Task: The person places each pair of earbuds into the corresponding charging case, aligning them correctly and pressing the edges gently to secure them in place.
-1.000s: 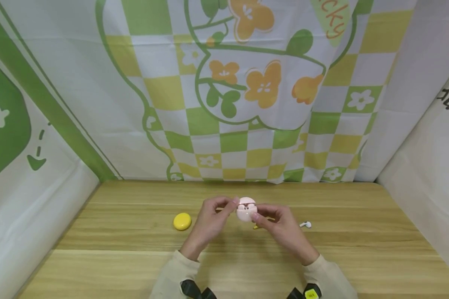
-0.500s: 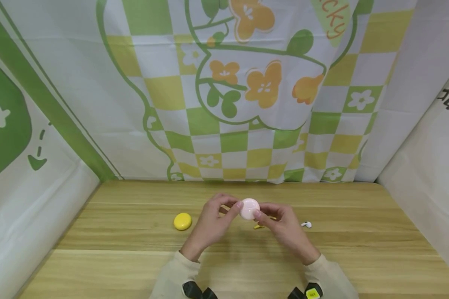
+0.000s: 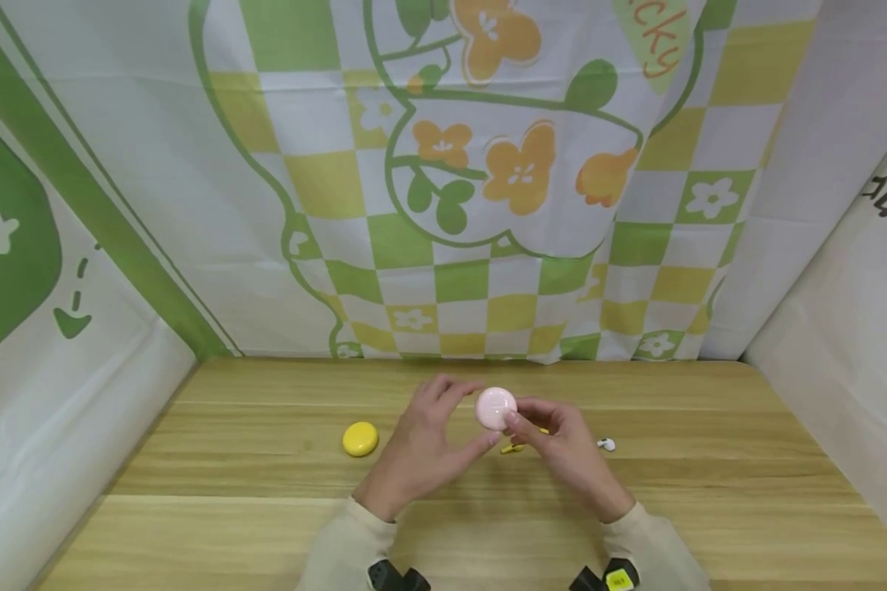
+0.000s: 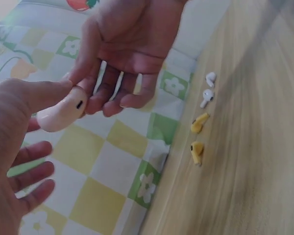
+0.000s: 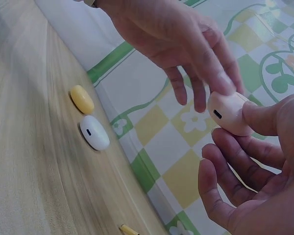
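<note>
A round pink earphone case (image 3: 495,409) is up off the table between the two hands, its lid closed. My right hand (image 3: 572,460) pinches its right side between thumb and fingers. My left hand (image 3: 421,451) is spread around its left side, thumb below and index finger above. In the right wrist view, a left fingertip touches the case (image 5: 230,115), beside its dark port. The left wrist view also shows the case (image 4: 61,115) between the hands.
A yellow round case (image 3: 360,439) lies left of the hands, with a white case (image 5: 94,133) beside it in the right wrist view. White earbuds (image 4: 208,98) and yellow earbuds (image 4: 197,152) lie in a row on the wooden table (image 3: 266,525). Printed cloth hangs behind.
The pink case was open with its inside showing and is now closed. My left thumb and index finger have spread apart from their grip on it. The case has shifted slightly right.
</note>
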Available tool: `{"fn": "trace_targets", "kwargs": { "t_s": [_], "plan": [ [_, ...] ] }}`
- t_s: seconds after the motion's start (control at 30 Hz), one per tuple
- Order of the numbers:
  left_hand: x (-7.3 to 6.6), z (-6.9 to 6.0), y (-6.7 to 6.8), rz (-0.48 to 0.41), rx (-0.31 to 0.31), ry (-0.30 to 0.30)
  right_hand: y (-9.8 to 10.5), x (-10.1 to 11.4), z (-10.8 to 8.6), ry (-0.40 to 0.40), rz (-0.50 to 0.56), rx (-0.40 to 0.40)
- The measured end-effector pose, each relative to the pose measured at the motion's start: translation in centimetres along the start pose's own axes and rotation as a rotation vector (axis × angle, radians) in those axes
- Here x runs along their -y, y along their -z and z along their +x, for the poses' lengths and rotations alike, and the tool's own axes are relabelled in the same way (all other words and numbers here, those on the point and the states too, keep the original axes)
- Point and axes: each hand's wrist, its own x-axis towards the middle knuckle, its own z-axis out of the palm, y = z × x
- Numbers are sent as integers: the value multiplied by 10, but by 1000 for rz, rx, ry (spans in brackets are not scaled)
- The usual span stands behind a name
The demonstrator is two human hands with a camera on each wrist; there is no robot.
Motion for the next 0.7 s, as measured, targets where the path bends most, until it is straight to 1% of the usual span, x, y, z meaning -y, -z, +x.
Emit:
{"fn": "trace_targets", "kwargs": {
  "t_s": [0.13,0.27,0.37,0.5,0.7],
  "plan": [
    [2,1,-3,91,-43,-98,0,-1,0,4,8,13],
    [3,1,-4,150,-74,-155,-2,-1,1,14,22,41],
    [3,2,-5,180,-93,-180,-2,-1,1,22,25,58],
    [5,2,-6,194,-121,-202,-3,-1,0,27,28,73],
    [8,2,-6,213,-140,-215,-3,-1,-1,13,-2,94]
  ]
}}
